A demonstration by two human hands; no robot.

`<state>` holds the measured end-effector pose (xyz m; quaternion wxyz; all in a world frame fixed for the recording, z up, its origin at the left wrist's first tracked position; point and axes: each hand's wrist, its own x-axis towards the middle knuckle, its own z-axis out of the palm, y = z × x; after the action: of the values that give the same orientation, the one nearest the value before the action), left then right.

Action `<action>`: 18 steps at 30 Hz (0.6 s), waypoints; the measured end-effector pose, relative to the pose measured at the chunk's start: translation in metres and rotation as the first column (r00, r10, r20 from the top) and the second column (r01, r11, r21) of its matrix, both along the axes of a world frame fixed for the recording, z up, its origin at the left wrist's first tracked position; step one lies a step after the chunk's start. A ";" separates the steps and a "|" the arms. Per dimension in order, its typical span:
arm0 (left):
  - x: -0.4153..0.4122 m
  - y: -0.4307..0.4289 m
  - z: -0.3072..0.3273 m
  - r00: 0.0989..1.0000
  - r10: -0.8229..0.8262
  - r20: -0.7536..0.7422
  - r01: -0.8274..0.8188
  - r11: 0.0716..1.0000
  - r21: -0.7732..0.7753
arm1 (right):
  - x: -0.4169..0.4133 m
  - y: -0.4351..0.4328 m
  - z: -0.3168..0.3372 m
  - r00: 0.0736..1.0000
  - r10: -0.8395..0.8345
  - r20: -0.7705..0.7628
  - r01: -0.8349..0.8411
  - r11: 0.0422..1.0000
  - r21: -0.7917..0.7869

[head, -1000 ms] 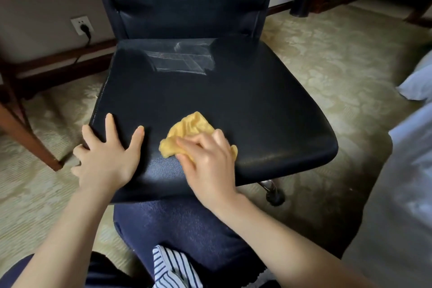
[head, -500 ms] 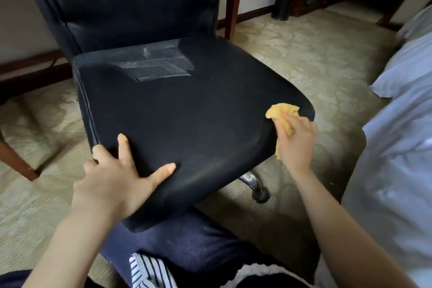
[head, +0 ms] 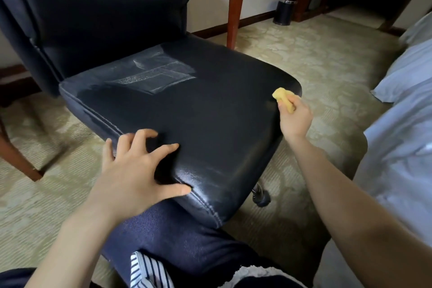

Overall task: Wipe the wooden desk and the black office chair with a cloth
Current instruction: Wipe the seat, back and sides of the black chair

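Seat (head: 210, 112) wipe in progress: right hand (head: 295, 117) grips yellow cloth (head: 284, 98) at seat's right edge, left hand (head: 138, 170) splayed, holding nothing, bracing front corner; backrest (head: 105, 18) and table (head: 233, 2) status undeterminable, presumably outstanding.

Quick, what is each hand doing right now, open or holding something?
Left hand: open, fingers spread on the chair seat's near corner.
Right hand: grips the yellow cloth at the seat's right edge.

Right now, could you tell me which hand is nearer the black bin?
Right. The right hand, gripping the cloth at the right edge of the seat, is closer; the left hand rests on its near corner, farther from the bin.
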<state>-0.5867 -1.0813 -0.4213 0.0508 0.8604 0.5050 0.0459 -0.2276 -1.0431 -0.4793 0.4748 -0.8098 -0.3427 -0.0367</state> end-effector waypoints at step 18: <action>-0.016 0.036 -0.022 0.993 0.052 0.110 -0.036 0.990 -0.136 | -0.131 -0.113 -0.010 0.495 0.640 0.587 -0.806 0.591 0.036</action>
<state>-0.6029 -1.0455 -0.4430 0.1361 0.8396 0.5222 0.0618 -0.3588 -1.1563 -0.4891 0.4531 -0.4598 -0.7572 -0.0995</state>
